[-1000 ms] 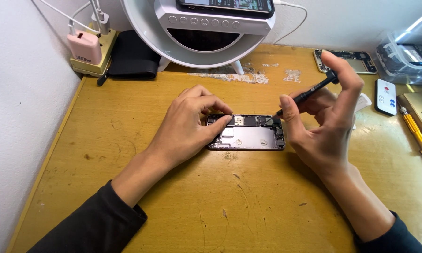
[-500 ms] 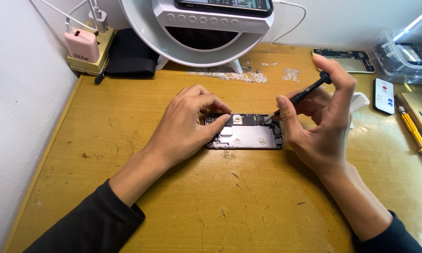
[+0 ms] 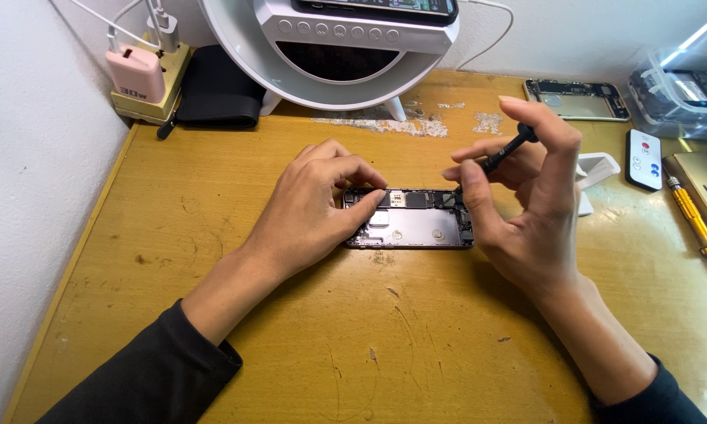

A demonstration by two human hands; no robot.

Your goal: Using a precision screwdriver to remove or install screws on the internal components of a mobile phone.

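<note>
Since a moment ago the right hand has tipped the screwdriver a little lower toward the phone; the left hand has stayed put. The left hand (image 3: 314,208) lies flat, fingers pinning the left end of the opened grey metal phone chassis (image 3: 410,228) on the scratched yellow wooden table (image 3: 212,330). The right hand (image 3: 526,204) pinches a thin black screwdriver (image 3: 501,155), tip at the chassis's upper right corner. A yellow-handled screwdriver (image 3: 689,213) lies far right.

Phone repair bench: opened phone (image 3: 410,220), spare chassis (image 3: 577,100), yellow screwdriver (image 3: 691,216), scratched wooden desk (image 3: 212,314).
</note>
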